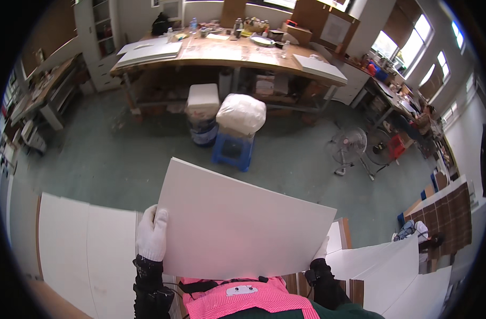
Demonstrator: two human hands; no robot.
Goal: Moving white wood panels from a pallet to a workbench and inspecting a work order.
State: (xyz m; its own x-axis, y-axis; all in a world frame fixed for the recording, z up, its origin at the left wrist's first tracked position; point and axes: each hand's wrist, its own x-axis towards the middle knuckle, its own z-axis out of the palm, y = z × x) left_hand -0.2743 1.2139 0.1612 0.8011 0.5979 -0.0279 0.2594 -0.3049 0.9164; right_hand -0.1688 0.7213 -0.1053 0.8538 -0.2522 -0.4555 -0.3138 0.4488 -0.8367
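Observation:
A flat white rectangular board (243,223) is held up in front of my body, tilted so its right side sits lower than its left. My left hand (151,235), in a white knitted glove, grips the board's left edge with the thumb on the near face; its other fingers are partly behind the board. At the lower right edge my right hand (321,250), also white-gloved, holds the board, most of it hidden behind the panel. Both forearms wear black sleeves, and a pink apron (243,300) shows below.
White panels (89,250) lie to my left, and more white sheets (381,266) to my right. Ahead, a blue stool (233,151) carries a white wrapped bundle (241,114). Beyond stands a long cluttered workbench (211,59). A floor fan (351,142) and a seated person are at right.

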